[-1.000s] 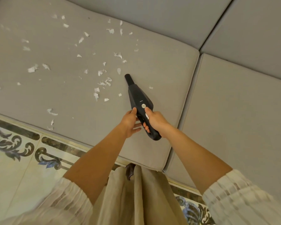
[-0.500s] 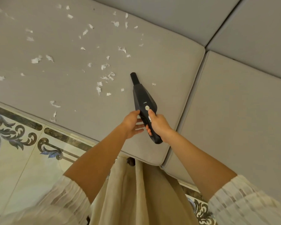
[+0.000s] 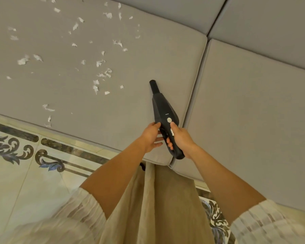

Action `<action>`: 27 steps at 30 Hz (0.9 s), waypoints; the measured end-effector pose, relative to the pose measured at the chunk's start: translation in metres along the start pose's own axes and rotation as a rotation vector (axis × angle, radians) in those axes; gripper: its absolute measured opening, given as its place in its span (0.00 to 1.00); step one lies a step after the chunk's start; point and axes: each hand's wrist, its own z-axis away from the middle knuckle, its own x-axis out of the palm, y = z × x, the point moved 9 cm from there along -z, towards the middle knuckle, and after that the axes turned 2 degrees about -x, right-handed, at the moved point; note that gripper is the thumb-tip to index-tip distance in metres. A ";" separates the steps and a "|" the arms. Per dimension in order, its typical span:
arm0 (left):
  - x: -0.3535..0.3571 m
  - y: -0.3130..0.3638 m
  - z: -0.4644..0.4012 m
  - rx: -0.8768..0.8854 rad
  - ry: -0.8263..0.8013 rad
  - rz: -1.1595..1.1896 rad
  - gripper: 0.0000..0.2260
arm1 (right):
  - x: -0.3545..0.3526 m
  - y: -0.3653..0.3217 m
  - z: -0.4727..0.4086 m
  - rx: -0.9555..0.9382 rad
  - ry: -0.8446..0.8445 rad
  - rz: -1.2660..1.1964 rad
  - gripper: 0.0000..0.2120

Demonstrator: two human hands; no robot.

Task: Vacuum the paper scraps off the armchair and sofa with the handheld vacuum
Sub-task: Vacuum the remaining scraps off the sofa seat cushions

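Note:
A black handheld vacuum points up and away over the grey sofa seat cushion, its nozzle tip close to the fabric. My right hand grips the vacuum's handle, thumb just below the round silver button. My left hand touches the left side of the body with thumb and fingers. Several white paper scraps lie scattered over the cushion to the left of the nozzle, none right at the tip.
A second grey seat cushion adjoins on the right, with back cushions behind. Patterned floor tiles run along the sofa's front edge. My beige garment hangs below my arms.
The vacuum and both hands have shifted right, toward the seam between the two cushions. The small scrap that lay just right of the nozzle is no longer visible.

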 end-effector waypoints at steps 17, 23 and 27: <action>-0.063 -0.009 0.004 0.024 0.174 0.282 0.11 | 0.058 -0.025 -0.018 0.009 -0.314 0.259 0.25; -0.088 0.002 0.000 0.062 0.266 0.372 0.16 | 0.091 -0.044 -0.028 -0.024 -0.293 0.264 0.23; -0.105 0.016 -0.003 0.071 0.303 0.370 0.13 | 0.108 -0.051 -0.041 -0.041 -0.273 0.258 0.25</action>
